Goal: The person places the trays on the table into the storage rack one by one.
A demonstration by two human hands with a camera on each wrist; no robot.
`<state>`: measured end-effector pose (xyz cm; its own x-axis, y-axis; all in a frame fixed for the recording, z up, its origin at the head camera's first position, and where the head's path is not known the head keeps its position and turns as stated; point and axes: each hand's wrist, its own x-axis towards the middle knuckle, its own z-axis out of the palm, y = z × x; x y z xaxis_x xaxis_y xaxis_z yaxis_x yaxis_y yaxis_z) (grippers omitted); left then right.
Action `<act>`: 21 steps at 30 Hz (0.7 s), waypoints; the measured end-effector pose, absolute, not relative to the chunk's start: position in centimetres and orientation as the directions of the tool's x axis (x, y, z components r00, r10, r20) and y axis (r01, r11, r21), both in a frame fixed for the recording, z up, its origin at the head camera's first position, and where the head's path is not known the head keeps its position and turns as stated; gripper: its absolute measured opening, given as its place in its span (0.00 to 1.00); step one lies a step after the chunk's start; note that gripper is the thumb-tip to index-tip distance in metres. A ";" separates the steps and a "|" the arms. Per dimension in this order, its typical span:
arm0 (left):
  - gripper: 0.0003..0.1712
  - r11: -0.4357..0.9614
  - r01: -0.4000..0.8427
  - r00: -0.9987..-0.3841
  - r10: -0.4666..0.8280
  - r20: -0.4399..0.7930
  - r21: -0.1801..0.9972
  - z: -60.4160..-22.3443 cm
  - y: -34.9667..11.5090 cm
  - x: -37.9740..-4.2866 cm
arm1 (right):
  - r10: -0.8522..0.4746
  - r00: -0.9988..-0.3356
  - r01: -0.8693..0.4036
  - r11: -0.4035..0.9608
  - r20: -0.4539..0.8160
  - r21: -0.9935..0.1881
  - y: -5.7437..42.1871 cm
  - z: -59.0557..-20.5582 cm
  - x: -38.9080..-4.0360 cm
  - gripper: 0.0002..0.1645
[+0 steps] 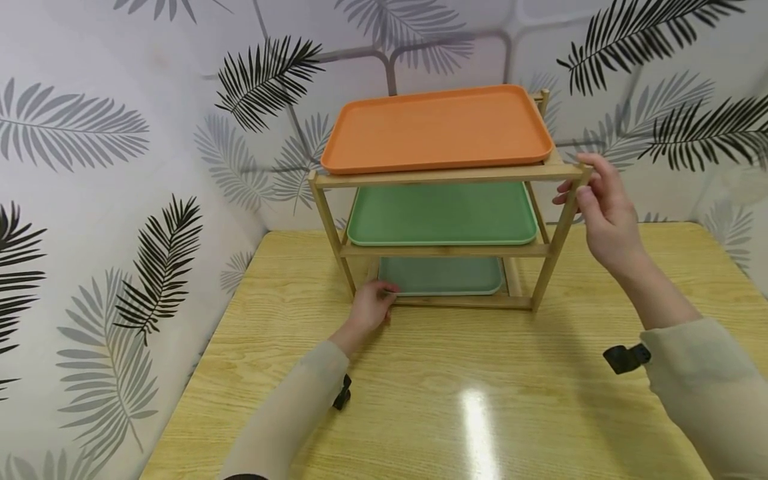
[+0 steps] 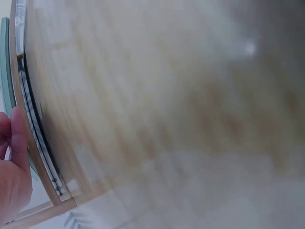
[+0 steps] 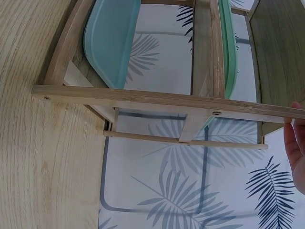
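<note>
A wooden three-tier rack stands on the table, with a tray on each tier. The top tray is orange, the middle tray green, and the bottom tray blue-green. My left hand grips the rack's bottom front rail near its left end, the thumb in front and fingertips at the bottom tray's corner. I cannot tell whether they pinch the tray too. At the upper right front corner my right hand holds the rack's post, thumb in front and fingers behind.
The wood-grain table stretches in front of the rack and to both sides. Behind and left of it rises a wall with a leaf pattern. A black wrist camera sits at the right sleeve.
</note>
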<state>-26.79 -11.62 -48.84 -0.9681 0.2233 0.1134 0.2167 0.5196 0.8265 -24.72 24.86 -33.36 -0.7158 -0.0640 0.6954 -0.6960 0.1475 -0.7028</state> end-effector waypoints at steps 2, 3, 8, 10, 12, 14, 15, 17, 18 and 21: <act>0.08 0.513 0.201 -0.971 0.216 0.102 0.834 -49.0 -11.7 -27.1 | -0.066 -0.716 -0.696 0.136 0.695 -0.705 24.8 -33.4 -24.7 0.23; 0.09 0.507 0.191 -0.972 0.214 0.092 0.840 -49.0 -11.8 -27.2 | -0.068 -0.715 -0.697 0.135 0.696 -0.704 24.8 -33.4 -24.7 0.23; 0.10 0.497 0.138 -0.976 0.214 0.033 0.857 -48.8 -12.2 -27.4 | -0.078 -0.707 -0.707 0.105 0.703 -0.699 24.7 -33.5 -24.9 0.24; 0.10 0.500 0.126 -0.975 0.220 0.015 0.857 -48.5 -12.3 -27.4 | -0.079 -0.701 -0.713 0.099 0.709 -0.694 24.7 -33.5 -25.0 0.23; 0.11 0.502 0.121 -0.975 0.223 0.007 0.856 -48.4 -12.4 -27.4 | -0.079 -0.700 -0.714 0.088 0.710 -0.695 24.6 -33.4 -25.0 0.23; 0.11 0.496 0.113 -0.975 0.221 0.000 0.861 -48.3 -12.4 -27.3 | -0.082 -0.707 -0.707 0.083 0.702 -0.702 24.6 -33.3 -24.9 0.24; 0.11 0.486 0.106 -0.976 0.219 -0.003 0.868 -48.2 -12.3 -27.2 | -0.084 -0.717 -0.697 0.074 0.692 -0.714 24.7 -33.3 -24.8 0.24; 0.11 0.451 0.095 -0.977 0.213 -0.003 0.888 -48.0 -12.2 -27.0 | -0.088 -0.743 -0.669 0.070 0.664 -0.740 25.0 -33.3 -24.3 0.26; 0.11 0.425 0.090 -0.977 0.211 -0.002 0.901 -47.9 -12.1 -26.7 | -0.091 -0.756 -0.654 0.064 0.649 -0.753 25.2 -33.3 -24.1 0.27; 0.12 0.318 0.075 -0.976 0.216 0.005 0.945 -47.1 -12.2 -25.7 | -0.086 -0.788 -0.615 0.137 0.610 -0.776 25.9 -33.8 -23.0 0.32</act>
<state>-25.69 -12.19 -47.09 -0.9765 0.2157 0.0049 0.0750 0.3183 0.9450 -23.00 25.91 -33.78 -0.7880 -0.0855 0.6097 -0.6155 0.1373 -0.7761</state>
